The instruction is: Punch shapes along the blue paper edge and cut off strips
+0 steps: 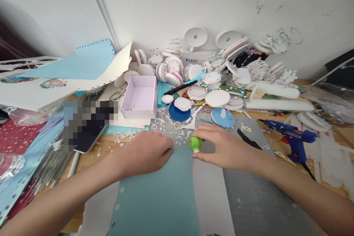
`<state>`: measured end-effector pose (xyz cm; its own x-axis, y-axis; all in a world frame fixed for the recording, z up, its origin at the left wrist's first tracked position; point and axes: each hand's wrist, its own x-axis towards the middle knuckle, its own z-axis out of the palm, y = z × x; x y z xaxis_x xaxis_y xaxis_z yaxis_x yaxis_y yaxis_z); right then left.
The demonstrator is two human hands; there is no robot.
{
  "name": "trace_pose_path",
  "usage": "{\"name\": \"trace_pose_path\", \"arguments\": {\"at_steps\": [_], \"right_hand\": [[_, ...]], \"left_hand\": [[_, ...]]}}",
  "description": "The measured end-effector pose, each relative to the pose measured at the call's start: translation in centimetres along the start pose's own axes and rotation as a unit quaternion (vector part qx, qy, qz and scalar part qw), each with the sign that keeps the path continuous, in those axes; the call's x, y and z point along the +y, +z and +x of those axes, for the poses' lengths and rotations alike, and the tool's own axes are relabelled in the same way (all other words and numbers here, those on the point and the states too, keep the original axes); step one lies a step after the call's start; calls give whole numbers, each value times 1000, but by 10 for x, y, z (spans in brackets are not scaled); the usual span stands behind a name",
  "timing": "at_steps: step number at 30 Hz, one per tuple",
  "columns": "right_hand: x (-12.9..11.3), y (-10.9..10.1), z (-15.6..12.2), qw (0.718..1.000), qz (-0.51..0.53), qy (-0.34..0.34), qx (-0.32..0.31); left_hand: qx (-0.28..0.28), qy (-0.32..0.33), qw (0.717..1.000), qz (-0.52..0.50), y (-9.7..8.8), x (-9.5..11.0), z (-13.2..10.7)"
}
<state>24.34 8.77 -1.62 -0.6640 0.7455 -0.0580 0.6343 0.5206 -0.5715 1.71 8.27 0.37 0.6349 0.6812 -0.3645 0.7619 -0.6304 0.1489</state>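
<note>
My right hand [221, 147] has its thumb and fingers around a small green craft punch [195, 143], which sits at the far right corner of a light blue-green sheet of paper [157, 195]. My left hand [151, 151] is closed in a loose fist over the sheet's far left part; its fingertips are hidden, so what they grip cannot be seen. Small star-shaped holes run along the sheet's left edge. Beneath it lies a white sheet [212, 199], on a grey cutting mat [254, 199].
A lilac open box [139, 112] stands beyond my left hand, a phone [91, 132] left of it. White foam discs [217, 98] and paper scraps crowd the back. At right are a blue hot glue gun [293, 136] and a black cutter [249, 139]. Punched sheets [83, 62] are stacked at left.
</note>
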Motion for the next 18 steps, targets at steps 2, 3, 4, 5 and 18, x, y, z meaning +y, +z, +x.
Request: {"name": "trace_pose_path", "arguments": {"at_steps": [2, 3, 4, 5, 18], "right_hand": [[-1, -1, 1, 1000, -18, -7, -7], [-2, -1, 1, 1000, -21, -9, -14], [-3, -2, 1, 1000, -22, -9, -20], [-3, -2, 1, 999, -23, -9, -24], [-3, -1, 1, 997, -68, -28, -21]], "left_hand": [[3, -3, 1000, 3, -1, 1, -1], [5, -3, 1000, 4, -1, 2, -1], [6, -2, 1000, 6, -2, 2, -1], [6, -1, 1000, 9, -2, 2, -1], [15, 4, 1000, 26, 0, 1, 1]]}}
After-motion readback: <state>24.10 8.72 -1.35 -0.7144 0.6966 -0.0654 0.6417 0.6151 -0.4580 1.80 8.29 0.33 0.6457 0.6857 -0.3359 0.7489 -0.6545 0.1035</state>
